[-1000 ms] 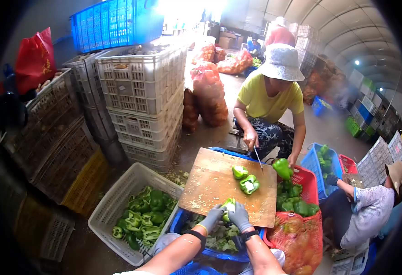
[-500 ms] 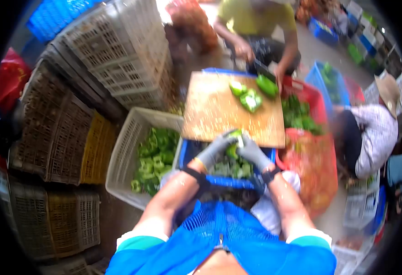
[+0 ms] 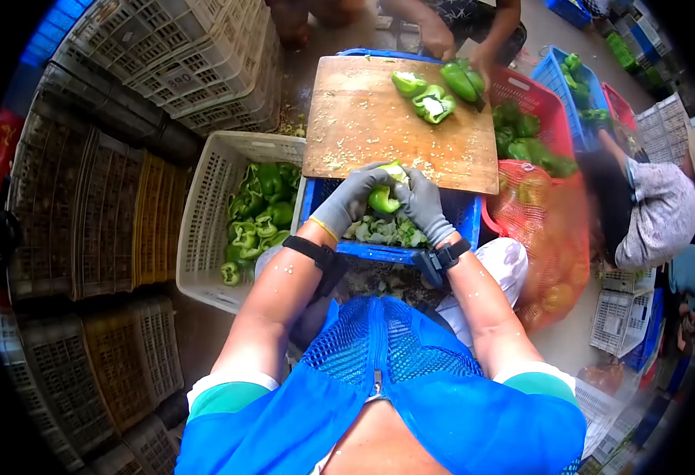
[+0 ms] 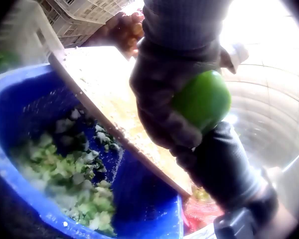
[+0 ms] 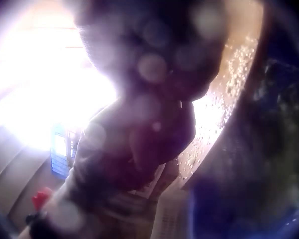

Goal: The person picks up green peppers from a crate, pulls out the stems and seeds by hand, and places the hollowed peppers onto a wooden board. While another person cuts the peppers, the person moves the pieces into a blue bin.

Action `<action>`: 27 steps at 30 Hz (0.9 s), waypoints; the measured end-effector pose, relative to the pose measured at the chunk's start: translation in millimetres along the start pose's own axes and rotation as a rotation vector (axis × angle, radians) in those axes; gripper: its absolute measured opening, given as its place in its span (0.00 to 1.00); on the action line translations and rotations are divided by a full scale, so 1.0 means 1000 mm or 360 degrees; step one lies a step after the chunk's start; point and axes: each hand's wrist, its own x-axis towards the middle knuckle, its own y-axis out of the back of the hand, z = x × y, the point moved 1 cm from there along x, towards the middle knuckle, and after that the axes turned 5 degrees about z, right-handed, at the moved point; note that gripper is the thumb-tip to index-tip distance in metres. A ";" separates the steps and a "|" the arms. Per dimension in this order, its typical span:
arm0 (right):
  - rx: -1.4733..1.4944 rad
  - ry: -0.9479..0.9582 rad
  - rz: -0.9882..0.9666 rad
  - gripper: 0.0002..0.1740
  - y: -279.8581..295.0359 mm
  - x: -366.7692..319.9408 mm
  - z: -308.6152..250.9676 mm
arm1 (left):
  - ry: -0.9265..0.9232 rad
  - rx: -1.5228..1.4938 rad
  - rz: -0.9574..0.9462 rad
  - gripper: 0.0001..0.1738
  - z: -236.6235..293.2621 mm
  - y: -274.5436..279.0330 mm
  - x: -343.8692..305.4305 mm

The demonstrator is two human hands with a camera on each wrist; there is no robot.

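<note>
Both hands wear grey gloves and meet over the near edge of a wooden cutting board (image 3: pixel 347 131). My left hand (image 3: pixel 353 202) grips a green bell pepper (image 3: pixel 383 200), its fingers curled round the side. From the other side, my right hand (image 3: pixel 423 203) holds the same pepper, fingers bent in at its pale opened top. In the left wrist view the smooth green pepper (image 4: pixel 209 99) bulges out between the gloves. The right wrist view is dark, and the pepper is hidden there. Under the hands stands a blue bin (image 3: pixel 472 226) with pale green scraps (image 3: pixel 391 231).
Two cut pepper pieces (image 3: pixel 433 104) lie on the board. Across it, another person's hand (image 3: pixel 486 63) holds a green pepper (image 3: pixel 460 81) beside a knife (image 3: pixel 480 103). A white crate (image 3: pixel 197 198) of cut peppers stands left; a red crate (image 3: pixel 549 99) and net sack (image 3: pixel 553 261) stand right.
The head view has tilted down toward the lap. The other person's pepper has come down onto the board under the knife. My hands still hold their pepper at the board's near edge.
</note>
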 end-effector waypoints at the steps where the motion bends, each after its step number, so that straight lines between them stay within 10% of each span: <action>1: 0.0139 -0.0071 -0.0079 0.25 -0.005 -0.001 0.004 | 0.0095 -0.0035 0.0001 0.23 0.003 0.001 -0.006; 7: 0.1027 -0.0760 -0.0194 0.22 -0.015 -0.010 -0.004 | 0.0099 -0.0331 -0.0133 0.24 -0.009 0.027 0.001; 12: 0.2789 -0.1357 -0.0333 0.18 -0.011 -0.005 0.031 | -0.0102 -0.0349 -0.0143 0.29 0.015 0.030 -0.023; 15: 0.1862 -0.1405 -0.0603 0.25 0.023 0.002 0.016 | -0.0635 0.0439 0.0434 0.32 0.049 0.047 -0.049; 17: 0.0657 -0.1046 -0.1397 0.34 0.050 0.020 0.000 | -0.0872 0.1446 0.0895 0.36 0.059 0.078 -0.060; 18: 0.0260 -0.0824 -0.1323 0.32 0.045 0.032 0.020 | -0.0510 0.2294 0.1382 0.42 0.068 0.068 -0.072; 21: -0.0537 0.0192 -0.0370 0.26 0.032 0.087 0.042 | -0.0869 0.2020 0.1466 0.46 0.062 0.056 -0.058; 27: -0.1272 -0.0047 -0.0415 0.31 0.003 0.141 0.035 | -0.0988 0.1588 0.0777 0.33 0.032 0.035 -0.012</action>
